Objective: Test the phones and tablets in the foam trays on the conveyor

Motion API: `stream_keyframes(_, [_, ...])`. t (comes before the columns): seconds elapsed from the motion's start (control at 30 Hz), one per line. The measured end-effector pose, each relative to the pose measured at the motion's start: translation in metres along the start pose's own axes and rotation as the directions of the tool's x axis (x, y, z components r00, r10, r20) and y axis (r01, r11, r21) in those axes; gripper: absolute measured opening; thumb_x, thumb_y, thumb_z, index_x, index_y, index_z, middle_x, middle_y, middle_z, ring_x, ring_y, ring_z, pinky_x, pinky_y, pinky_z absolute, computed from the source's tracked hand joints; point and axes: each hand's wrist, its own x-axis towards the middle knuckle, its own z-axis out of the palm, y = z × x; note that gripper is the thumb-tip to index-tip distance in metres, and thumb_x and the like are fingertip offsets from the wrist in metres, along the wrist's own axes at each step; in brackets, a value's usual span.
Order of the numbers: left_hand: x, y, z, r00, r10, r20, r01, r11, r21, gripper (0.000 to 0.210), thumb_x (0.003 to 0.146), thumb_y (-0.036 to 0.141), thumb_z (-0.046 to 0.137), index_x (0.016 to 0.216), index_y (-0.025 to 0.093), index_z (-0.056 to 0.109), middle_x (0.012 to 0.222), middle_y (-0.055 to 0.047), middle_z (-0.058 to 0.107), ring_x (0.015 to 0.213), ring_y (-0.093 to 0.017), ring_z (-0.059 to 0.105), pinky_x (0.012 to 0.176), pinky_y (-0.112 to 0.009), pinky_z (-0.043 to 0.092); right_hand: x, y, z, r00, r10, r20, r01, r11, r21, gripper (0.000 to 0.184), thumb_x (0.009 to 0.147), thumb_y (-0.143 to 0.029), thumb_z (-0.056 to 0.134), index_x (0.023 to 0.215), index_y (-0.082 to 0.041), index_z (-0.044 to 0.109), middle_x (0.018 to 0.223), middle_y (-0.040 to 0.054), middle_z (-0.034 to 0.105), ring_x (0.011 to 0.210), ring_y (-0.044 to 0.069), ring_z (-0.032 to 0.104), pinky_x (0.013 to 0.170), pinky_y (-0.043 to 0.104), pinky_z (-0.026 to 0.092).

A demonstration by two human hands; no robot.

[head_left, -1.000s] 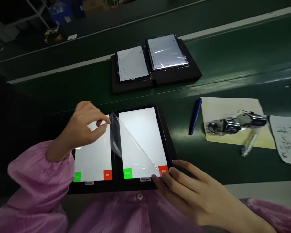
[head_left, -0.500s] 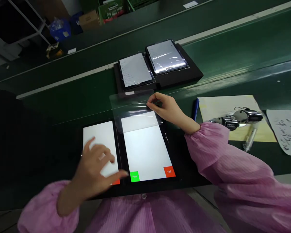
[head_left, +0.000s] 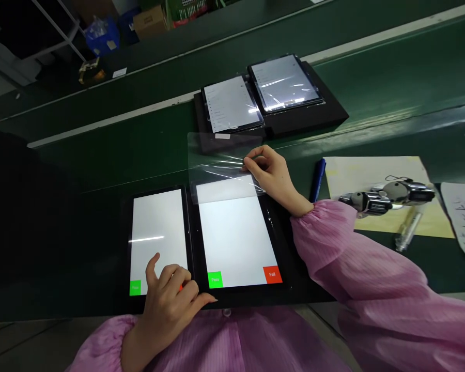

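My right hand (head_left: pixel 273 178) pinches the right edge of a clear plastic film (head_left: pixel 213 157), which has a small white label at its top. The film hangs tilted above the upper end of the right tablet (head_left: pixel 236 237). That tablet's screen is white, with a green "Pass" box and a red "Fail" box at its lower corners. My left hand (head_left: pixel 172 297) is over the lower right of the left tablet (head_left: pixel 157 219), partly hiding its red box. Its thumb and index finger are spread, the other fingers loosely bent, and nothing is in it.
Two film-covered tablets (head_left: pixel 232 103) lie on a black pad (head_left: pixel 318 111) at the back. To the right are a blue pen (head_left: pixel 318 178), yellow-edged paper (head_left: pixel 372 168), a watch-like metal item (head_left: pixel 375 201), a clear marker-like tube (head_left: pixel 408 230) and a handwritten sheet (head_left: pixel 463 206).
My left hand has moved down and right, uncovering more of the left tablet and its green box. My right hand still holds the film, now raised slightly higher. The view has shifted a little.
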Motion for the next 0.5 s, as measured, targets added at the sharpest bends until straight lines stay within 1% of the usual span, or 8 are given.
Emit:
stream_keyframes(0.1, [0.002,0.004,-0.003,0.999,0.020,0.043,-0.021,1.000,0.018,0.038,0.100,0.032,0.072,0.069,0.020,0.053,0.073,0.003,0.058,0.079,-0.017,0.057,0.128,-0.060,0.019,0.000,0.002,-0.002,1.000,0.005,0.002,-0.005,1.000,0.009,0.023,0.096,-0.046,0.065,0.096,-0.025,0.057,0.077,-0.0007,0.072,0.066,0.016,0.063,0.064,0.032,0.041])
stream_keyframes(0.17, [0.009,-0.001,-0.008,0.991,0.038,0.130,-0.034,0.999,-0.034,0.038,0.101,0.035,0.071,0.069,0.021,0.054,0.075,0.003,0.060,0.081,-0.018,0.058,0.128,-0.056,0.016,-0.001,0.002,-0.003,1.000,0.006,0.006,-0.006,1.000,0.015,0.021,0.095,-0.043,0.065,0.097,-0.024,0.057,0.078,-0.0006,0.072,0.069,0.017,0.065,0.065,0.032,0.042])
stream_keyframes(0.23, [0.023,-0.019,-0.015,0.975,0.081,0.206,-0.058,0.992,-0.115,0.039,0.101,0.044,0.070,0.072,0.022,0.057,0.079,0.003,0.063,0.084,-0.018,0.061,0.128,-0.053,0.015,-0.002,0.002,-0.004,1.000,0.004,0.008,-0.004,1.000,0.023,0.018,0.095,-0.041,0.065,0.098,-0.024,0.057,0.078,-0.0005,0.073,0.070,0.017,0.066,0.066,0.032,0.043])
stream_keyframes(0.3, [0.046,-0.049,-0.022,0.975,0.106,0.196,-0.084,0.989,-0.119,0.037,0.100,0.052,0.069,0.076,0.024,0.063,0.083,0.002,0.068,0.087,-0.019,0.064,0.127,-0.053,0.018,-0.002,0.002,-0.005,1.000,-0.003,0.008,0.003,0.999,0.035,0.017,0.096,-0.039,0.065,0.099,-0.024,0.057,0.078,-0.0006,0.073,0.071,0.017,0.067,0.068,0.033,0.044])
stream_keyframes(0.37, [0.077,-0.086,-0.025,0.989,0.018,0.149,-0.019,1.000,0.002,0.030,0.103,0.051,0.064,0.087,0.026,0.070,0.089,0.000,0.073,0.093,-0.023,0.068,0.126,-0.059,0.023,-0.003,0.002,-0.005,1.000,-0.011,0.005,0.011,0.999,0.046,0.016,0.096,-0.037,0.066,0.099,-0.024,0.058,0.078,-0.0008,0.073,0.072,0.017,0.068,0.069,0.034,0.045])
stream_keyframes(0.4, [0.093,-0.103,-0.025,0.987,-0.080,0.142,0.070,0.995,0.075,0.028,0.103,0.050,0.061,0.095,0.027,0.074,0.098,-0.003,0.076,0.102,-0.026,0.069,0.125,-0.064,0.024,-0.003,0.002,-0.005,1.000,-0.014,0.003,0.014,0.999,0.050,0.016,0.096,-0.037,0.066,0.099,-0.024,0.058,0.078,-0.0012,0.072,0.073,0.017,0.068,0.069,0.034,0.045])
stream_keyframes(0.47, [0.122,-0.131,-0.021,0.933,-0.282,0.225,0.250,0.955,0.160,0.033,0.102,0.051,0.057,0.120,0.029,0.075,0.126,-0.009,0.075,0.124,-0.034,0.064,0.122,-0.072,0.026,-0.003,0.003,-0.005,1.000,-0.016,-0.004,0.017,0.998,0.055,0.016,0.095,-0.037,0.066,0.100,-0.025,0.058,0.077,-0.0020,0.072,0.072,0.018,0.069,0.067,0.034,0.045])
stream_keyframes(0.5, [0.133,-0.141,-0.018,0.898,-0.343,0.276,0.305,0.937,0.171,0.037,0.102,0.050,0.056,0.126,0.030,0.074,0.136,-0.010,0.071,0.132,-0.037,0.060,0.122,-0.075,0.025,-0.004,0.004,-0.005,1.000,-0.018,-0.008,0.018,0.998,0.054,0.016,0.095,-0.037,0.066,0.100,-0.025,0.058,0.076,-0.0024,0.072,0.072,0.018,0.069,0.066,0.034,0.045])
